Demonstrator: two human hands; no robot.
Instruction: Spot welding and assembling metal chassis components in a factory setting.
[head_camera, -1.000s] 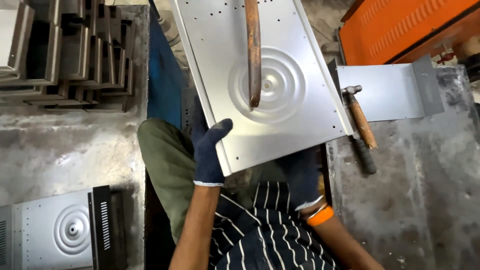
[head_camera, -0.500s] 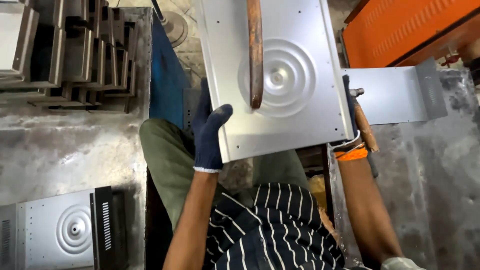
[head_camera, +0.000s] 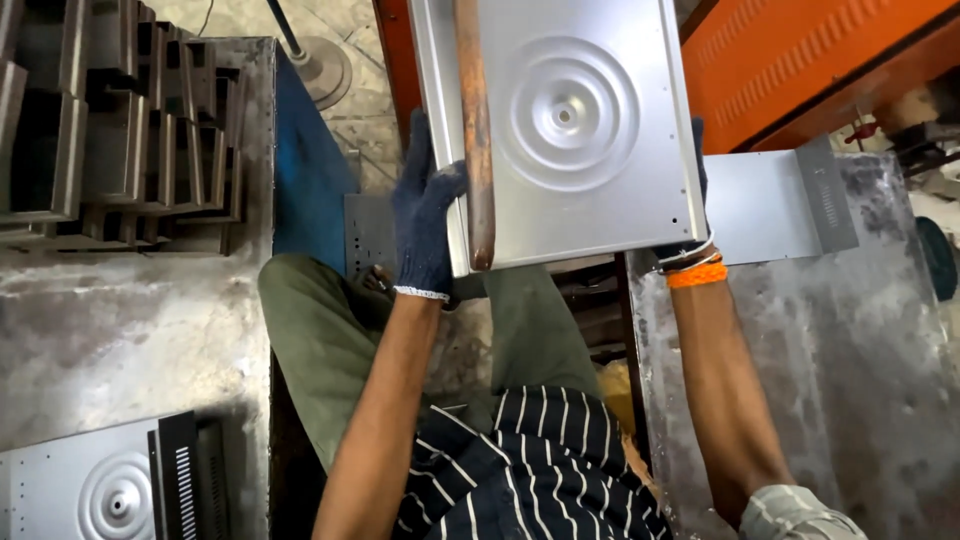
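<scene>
Head view — metal panel (head_camera: 580, 130) lengthwise away

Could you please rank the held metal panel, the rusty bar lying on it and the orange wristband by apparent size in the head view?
1. Metal panel, largest by far.
2. Rusty bar.
3. Orange wristband, smallest.

The stamped metal panel (head_camera: 570, 120) runs off the top edge, and so does the rusty bar (head_camera: 474, 130) across it. The right hand (head_camera: 690, 235) sits almost wholly behind the panel — its grip cannot be made out. A second ringed panel (head_camera: 95, 490) is cut at the bottom-left corner.
</scene>
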